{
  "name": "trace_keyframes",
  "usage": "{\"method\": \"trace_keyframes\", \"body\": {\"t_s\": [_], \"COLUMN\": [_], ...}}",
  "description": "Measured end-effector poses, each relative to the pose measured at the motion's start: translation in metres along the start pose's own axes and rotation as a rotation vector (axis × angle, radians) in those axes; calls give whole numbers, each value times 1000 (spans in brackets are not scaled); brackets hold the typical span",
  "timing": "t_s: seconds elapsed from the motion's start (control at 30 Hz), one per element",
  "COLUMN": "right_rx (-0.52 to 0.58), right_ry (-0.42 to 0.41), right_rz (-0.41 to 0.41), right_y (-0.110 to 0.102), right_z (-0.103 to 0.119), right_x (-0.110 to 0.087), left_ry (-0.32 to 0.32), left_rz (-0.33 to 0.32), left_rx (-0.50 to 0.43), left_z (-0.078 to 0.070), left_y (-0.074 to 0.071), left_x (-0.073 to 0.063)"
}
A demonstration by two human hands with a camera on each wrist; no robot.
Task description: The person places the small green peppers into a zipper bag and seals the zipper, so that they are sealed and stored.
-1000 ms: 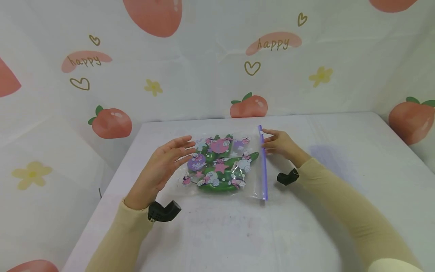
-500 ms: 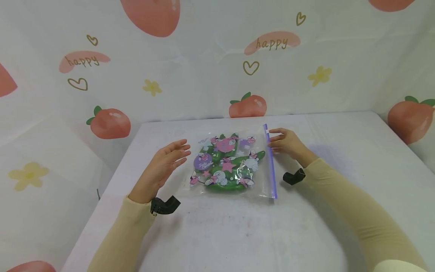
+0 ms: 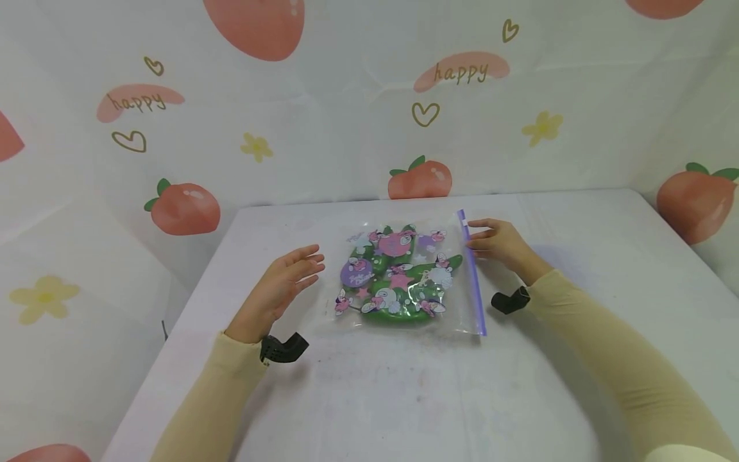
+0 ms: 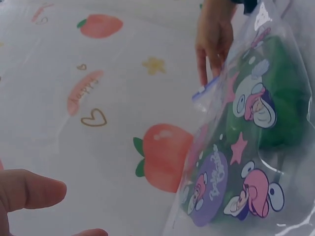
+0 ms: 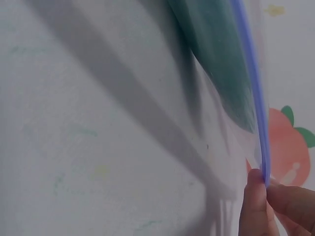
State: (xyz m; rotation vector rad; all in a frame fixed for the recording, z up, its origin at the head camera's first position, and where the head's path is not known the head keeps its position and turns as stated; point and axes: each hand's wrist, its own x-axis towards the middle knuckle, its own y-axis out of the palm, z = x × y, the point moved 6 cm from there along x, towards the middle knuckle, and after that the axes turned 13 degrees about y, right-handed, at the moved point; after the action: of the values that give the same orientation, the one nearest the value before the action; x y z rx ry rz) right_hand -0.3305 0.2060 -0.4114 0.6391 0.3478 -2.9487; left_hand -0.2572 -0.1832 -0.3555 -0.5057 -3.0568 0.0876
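Observation:
A clear zip bag printed with cartoon figures, stars and shells lies on the table, with green objects inside whose kind the print partly hides. Its purple zip edge runs along the right side, a white slider near the far end. My right hand pinches this edge near the slider; in the right wrist view, thumb and finger meet on the purple strip. To the left of the bag, my left hand hovers apart from it, fingers loosely extended and holding nothing.
A white table carries the bag. Behind it and at the sides hangs a white cloth printed with peaches, hearts and flowers. Each wrist wears a black camera mount, such as the left mount.
The bag has slid to the right along the table, with my right hand moving along at its zip edge. My left hand stays at the left, now farther from the bag.

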Motion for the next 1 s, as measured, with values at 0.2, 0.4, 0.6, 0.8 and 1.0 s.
{"method": "trace_keyframes", "body": {"t_s": [0.2,0.4,0.6,0.8,1.0], "right_rx": [12,-8,-6,5,-5], "right_ry": [1,-5,6,13,17], "right_rz": [12,0,-2,4,9], "right_y": [-5,-10,-13,-15,-15], "right_z": [-5,-8,-9,-9,-10], "right_x": [1,2,3,3,4], "left_ry": [-14,-9,-18,-25,-28], "left_rz": [-5,1,0,-3,-1], "left_rx": [30,38,41,39,44], "left_z": [4,8,10,12,11], "left_y": [-2,-4,-4,-4,-4], "left_x": [-2,-2,-2,-3,-3]}}
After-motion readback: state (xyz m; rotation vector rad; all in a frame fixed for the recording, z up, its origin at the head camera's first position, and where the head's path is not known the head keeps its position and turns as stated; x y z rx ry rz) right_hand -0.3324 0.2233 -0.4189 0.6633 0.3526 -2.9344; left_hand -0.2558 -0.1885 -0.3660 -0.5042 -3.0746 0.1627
